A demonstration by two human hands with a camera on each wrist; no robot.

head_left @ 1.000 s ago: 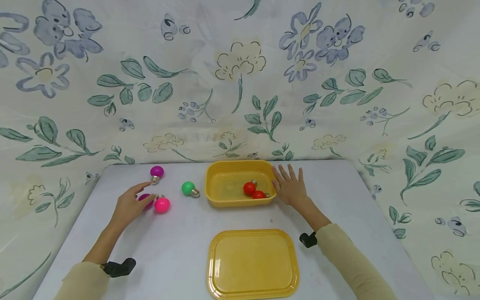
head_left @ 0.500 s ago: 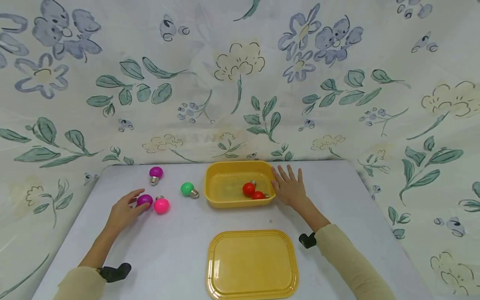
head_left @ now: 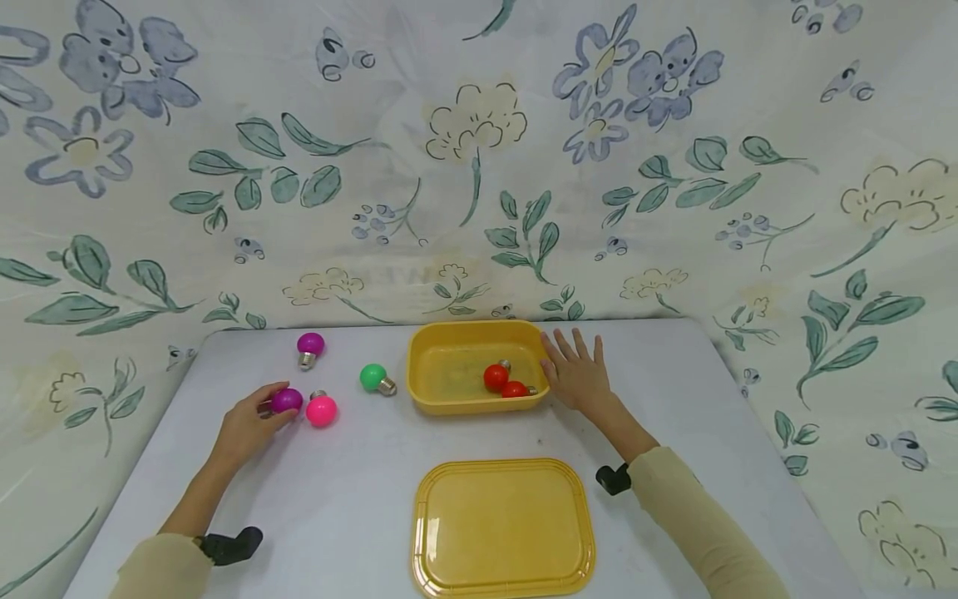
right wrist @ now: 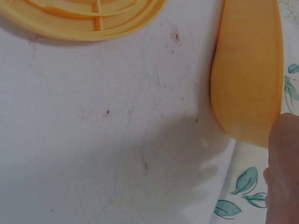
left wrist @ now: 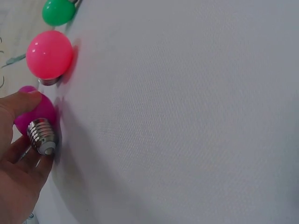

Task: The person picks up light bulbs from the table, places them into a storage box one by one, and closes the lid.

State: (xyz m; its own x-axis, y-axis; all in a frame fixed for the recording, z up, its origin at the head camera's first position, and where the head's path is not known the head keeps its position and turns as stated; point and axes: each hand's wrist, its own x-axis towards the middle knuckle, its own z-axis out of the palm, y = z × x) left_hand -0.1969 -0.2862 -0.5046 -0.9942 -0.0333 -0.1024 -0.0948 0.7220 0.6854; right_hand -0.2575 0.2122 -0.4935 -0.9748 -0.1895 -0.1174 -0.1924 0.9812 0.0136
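My left hand (head_left: 245,427) pinches a purple light bulb (head_left: 286,401) between thumb and fingers. In the left wrist view the thumb lies on the bulb's purple globe (left wrist: 46,108), and its silver screw base points toward the camera. Just right of it lies a pink bulb (head_left: 321,411). Behind the hand a second purple bulb (head_left: 310,344) rests on the table. My right hand (head_left: 580,378), fingers spread and straight, touches the right end of a yellow plastic box (head_left: 441,408). Two red bulbs (head_left: 496,378) lie inside the box.
A green bulb (head_left: 372,378) lies between the pink bulb and the box. Nearer the front, a yellow lid (head_left: 503,528) lies flat on the white table (head_left: 337,516). A floral cloth (head_left: 479,249) hangs behind the table.
My left hand has drawn back a little to the left and closed on the purple bulb, which now sits slightly farther from the pink one. The right hand stays at the box.
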